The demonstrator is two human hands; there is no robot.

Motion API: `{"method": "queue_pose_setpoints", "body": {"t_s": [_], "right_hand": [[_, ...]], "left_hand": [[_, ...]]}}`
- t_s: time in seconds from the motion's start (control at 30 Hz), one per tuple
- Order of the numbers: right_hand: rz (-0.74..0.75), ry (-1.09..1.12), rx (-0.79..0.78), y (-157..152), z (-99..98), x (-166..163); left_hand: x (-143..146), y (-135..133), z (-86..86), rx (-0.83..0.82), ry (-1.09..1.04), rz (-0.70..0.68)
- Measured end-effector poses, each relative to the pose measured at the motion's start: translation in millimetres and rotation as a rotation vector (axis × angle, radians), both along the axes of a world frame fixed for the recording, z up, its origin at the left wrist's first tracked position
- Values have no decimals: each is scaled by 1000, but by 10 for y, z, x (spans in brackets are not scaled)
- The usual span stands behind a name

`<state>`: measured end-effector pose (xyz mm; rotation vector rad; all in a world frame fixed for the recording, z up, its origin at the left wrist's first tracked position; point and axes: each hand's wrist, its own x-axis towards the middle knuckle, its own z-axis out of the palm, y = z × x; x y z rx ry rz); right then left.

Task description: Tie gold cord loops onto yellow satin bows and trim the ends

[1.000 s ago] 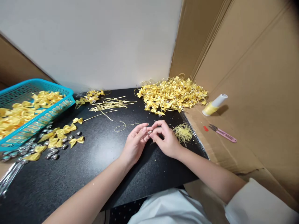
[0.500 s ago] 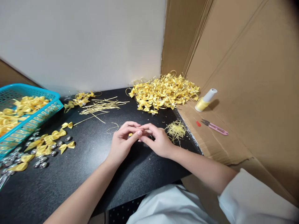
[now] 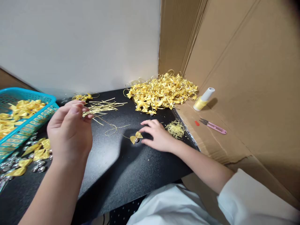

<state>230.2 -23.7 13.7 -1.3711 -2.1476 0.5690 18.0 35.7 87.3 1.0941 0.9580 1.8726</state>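
My left hand [image 3: 70,131] is raised over the black tabletop [image 3: 122,175], fingertips pinched together on a thin gold cord [image 3: 112,128]. The cord runs in a loop across the table to a small yellow ribbon bow [image 3: 136,137] with a silver bead under it. My right hand [image 3: 157,135] rests on the table, its thumb and fingertips closed on the right side of that bow and holding it down.
A blue mesh basket [image 3: 35,120] of yellow bows stands at the left, with loose bows and silver beads [image 3: 35,156] in front. Cut gold cords [image 3: 103,106], a big bow pile [image 3: 161,92], thread clippings [image 3: 175,128], a thread spool [image 3: 203,99] and pink snips [image 3: 213,125] lie near the cardboard wall.
My hands were pressed together over the bow. Now the left hand has pulled away up and to the left, drawing the gold cord out, while the right stays on the bow.
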Motion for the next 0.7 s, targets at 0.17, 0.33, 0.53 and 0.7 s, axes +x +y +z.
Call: {"method": "queue_pose_setpoints", "body": {"t_s": [0.17, 0.33, 0.53, 0.7], "right_hand": [[30, -178, 15, -259, 208, 375], [-16, -450, 0, -717, 49, 630], [-51, -332, 194, -856, 240, 718], [-78, 170, 402, -526, 683, 471]], "left_hand": [[-8, -61, -10, -30, 79, -75], [-56, -96, 26, -29, 158, -130], [20, -103, -14, 56, 253, -170], [187, -183, 66, 178, 542, -317]]}}
